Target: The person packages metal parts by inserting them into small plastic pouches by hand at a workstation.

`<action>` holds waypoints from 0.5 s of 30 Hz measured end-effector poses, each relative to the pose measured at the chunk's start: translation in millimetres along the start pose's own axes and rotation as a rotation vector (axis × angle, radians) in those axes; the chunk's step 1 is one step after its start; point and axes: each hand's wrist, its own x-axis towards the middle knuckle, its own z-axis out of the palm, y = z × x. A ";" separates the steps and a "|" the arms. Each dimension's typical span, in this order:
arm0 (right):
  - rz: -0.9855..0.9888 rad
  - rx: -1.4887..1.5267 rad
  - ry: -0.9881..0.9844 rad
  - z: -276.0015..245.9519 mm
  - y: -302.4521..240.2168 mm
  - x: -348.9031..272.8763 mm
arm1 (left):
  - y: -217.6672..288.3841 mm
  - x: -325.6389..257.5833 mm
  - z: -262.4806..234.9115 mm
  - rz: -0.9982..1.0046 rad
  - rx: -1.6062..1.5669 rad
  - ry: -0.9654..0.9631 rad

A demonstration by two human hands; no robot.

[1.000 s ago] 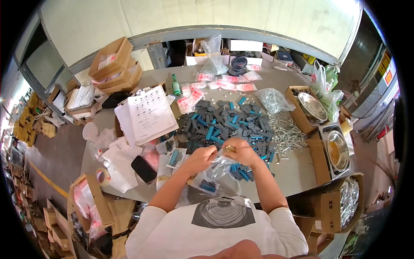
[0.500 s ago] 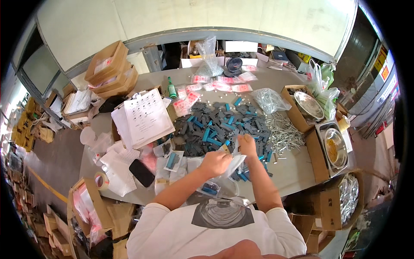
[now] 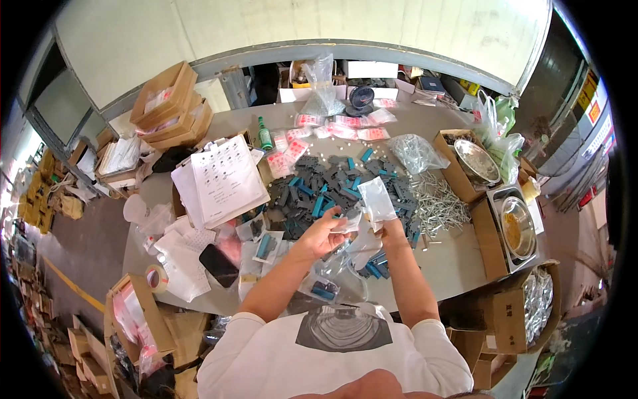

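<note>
Clear plastic bag (image 3: 377, 200), flat, whitish, over parts heap (image 3: 312, 189); right fingers (image 3: 387, 230) pinch lower end, left fingers (image 3: 329, 219) grip crumpled film (image 3: 352, 221).

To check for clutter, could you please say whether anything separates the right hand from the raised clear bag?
Nothing visible does: the right hand holds the clear bag by its near end, over the parts pile.

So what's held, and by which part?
Right hand grips a flat translucent plastic bag by its near end; left hand holds clear crumpled plastic, part unclear.
</note>
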 end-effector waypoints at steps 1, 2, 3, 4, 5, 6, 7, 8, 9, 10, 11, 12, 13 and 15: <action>-0.018 -0.005 -0.007 1.9 -3.4 -4.3 | 2.4 -0.7 2.4 0.000 -0.002 0.002; -0.091 0.059 0.034 8.7 -2.8 -5.9 | 3.8 -2.1 5.2 0.067 0.068 0.063; -0.089 0.059 0.032 8.0 -4.3 -5.3 | 5.0 -4.9 7.2 0.135 0.138 0.126; -0.084 0.066 0.027 5.3 -6.7 -5.0 | 3.4 -0.9 -0.2 0.160 0.172 0.099; -0.080 0.075 0.023 3.9 -7.9 -5.0 | 2.4 -1.0 -2.8 0.161 0.173 0.100; -0.115 0.117 0.005 8.1 -10.4 -10.4 | 3.2 -3.7 -0.6 0.172 0.247 0.162; -0.114 0.119 0.005 8.0 -12.2 -12.1 | 3.6 -5.0 0.4 0.182 0.322 0.223; -0.182 0.113 -0.021 6.0 -14.8 -12.7 | -0.4 1.6 -11.0 0.182 0.323 0.223; -0.251 0.105 -0.047 5.6 -19.7 -16.4 | -8.4 11.2 -30.2 0.367 0.814 0.305; -0.240 0.048 -0.101 7.3 -29.1 -24.1 | -14.0 12.9 -37.7 0.549 1.309 0.381; -0.239 0.048 -0.103 3.6 -30.8 -24.0 | -23.3 13.0 -44.4 0.565 1.474 0.410; -0.264 0.007 -0.154 -1.0 -32.6 -25.8 | -28.2 13.2 -49.2 0.569 1.622 0.362; -0.288 -0.035 -0.206 -4.0 -34.2 -27.0 | -32.0 14.0 -54.0 0.572 1.770 0.311; -0.260 -0.153 -0.216 -7.0 -37.8 -27.9 | -40.3 12.2 -56.9 0.574 1.716 0.317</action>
